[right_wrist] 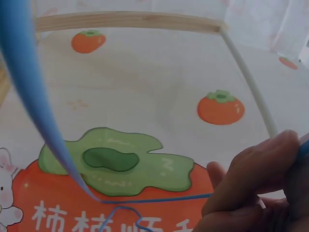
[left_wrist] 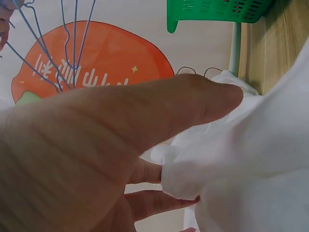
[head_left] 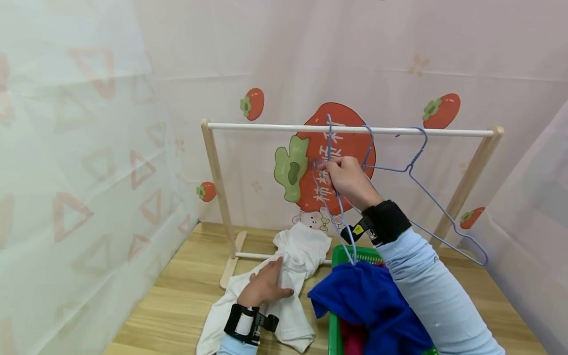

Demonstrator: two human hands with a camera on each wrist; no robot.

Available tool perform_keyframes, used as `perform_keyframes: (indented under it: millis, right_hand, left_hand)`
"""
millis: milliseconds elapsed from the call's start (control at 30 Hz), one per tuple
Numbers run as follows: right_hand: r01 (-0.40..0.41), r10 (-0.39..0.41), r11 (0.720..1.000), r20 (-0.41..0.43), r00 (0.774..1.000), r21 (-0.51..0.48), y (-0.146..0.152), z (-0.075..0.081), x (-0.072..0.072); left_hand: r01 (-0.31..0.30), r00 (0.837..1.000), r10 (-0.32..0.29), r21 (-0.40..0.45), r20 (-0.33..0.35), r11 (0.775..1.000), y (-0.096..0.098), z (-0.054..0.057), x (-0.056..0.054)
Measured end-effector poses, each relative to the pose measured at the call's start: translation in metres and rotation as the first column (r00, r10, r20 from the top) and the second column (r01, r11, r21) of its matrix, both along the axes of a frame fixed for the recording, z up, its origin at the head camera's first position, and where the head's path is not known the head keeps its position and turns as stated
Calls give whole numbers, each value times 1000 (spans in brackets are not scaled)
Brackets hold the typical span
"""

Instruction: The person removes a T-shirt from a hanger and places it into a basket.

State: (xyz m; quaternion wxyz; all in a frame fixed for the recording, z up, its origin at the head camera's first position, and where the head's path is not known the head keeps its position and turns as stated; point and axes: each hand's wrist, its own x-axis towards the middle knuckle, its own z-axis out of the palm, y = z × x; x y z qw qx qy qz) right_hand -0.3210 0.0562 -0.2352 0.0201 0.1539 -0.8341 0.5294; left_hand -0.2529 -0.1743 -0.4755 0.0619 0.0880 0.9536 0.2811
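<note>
My right hand (head_left: 350, 180) grips a blue wire hanger (head_left: 353, 256) just below its hook, close under the white rail (head_left: 266, 127). The hook overlaps the rail in the head view. In the right wrist view, the hanger wire (right_wrist: 36, 96) runs close past the camera to the curled fingers. My left hand (head_left: 266, 286) rests on a crumpled white garment (head_left: 303, 249) lying on the table, its fingers extended and thumb apart. In the left wrist view, fingertips reach behind folds of the white cloth (left_wrist: 256, 159).
Other blue wire hangers (head_left: 437, 201) hang from the rail to the right. A green basket (head_left: 335, 325) stands on the wooden table (head_left: 164, 305) with a blue garment (head_left: 368, 291) draped over it and red cloth (head_left: 353, 337) inside. The rack's wooden post (head_left: 217, 190) rises behind the white garment.
</note>
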Motion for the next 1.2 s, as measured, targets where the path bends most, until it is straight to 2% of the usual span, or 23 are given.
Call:
perform_keyframes:
  millis: [200,300,400,467,533,567,667,733,800,867,1000,1100,1200]
  right_hand:
    - [-30,31,995,-8,999,96,2,-12,6]
    - [-4,14,981,-50,999,192,7,-12,14]
    - [52,-18,955,-116,993,292,16,-3,33]
    - [101,-41,936,-182,982,336,20,6,54]
    - [151,-54,929,-280,959,339,20,13,82]
    - [170,-51,927,-338,940,334,18,15,96]
    - [214,2,902,-501,865,374,8,10,137]
    - [186,95,881,-547,831,435,-2,0,157]
    - [128,202,839,-522,828,529,-14,-14,167]
    - [56,299,786,-458,837,615,-25,-31,168]
    - [-51,418,678,-328,847,733,-46,-68,149]
    - [-84,429,608,-238,872,790,-59,-97,128]
    - [-64,382,523,-167,909,850,-72,-125,110]
  left_hand:
    - [-38,999,37,-80,-16,996,-1,3,0]
    - [-73,997,73,-113,-2,991,-2,2,0]
    - [-114,991,123,-148,56,982,-5,3,1]
    - [-133,984,151,-171,94,976,-8,1,0]
    - [-144,977,171,-200,125,969,-13,-5,-3]
    - [-144,976,174,-207,134,968,-16,-8,-5]
    - [-141,976,171,-205,135,969,-23,-19,-12]
    - [-136,977,163,-192,134,972,-25,-18,-12]
    - [-126,979,152,-173,140,977,-25,-12,-11]
    - [-121,979,144,-153,147,981,-26,-3,-7]
    - [-132,975,152,-126,164,983,-29,7,-1]
    - [-144,968,167,-130,185,981,-33,-1,-4]
    - [-147,968,171,-137,184,980,-38,-18,-10]
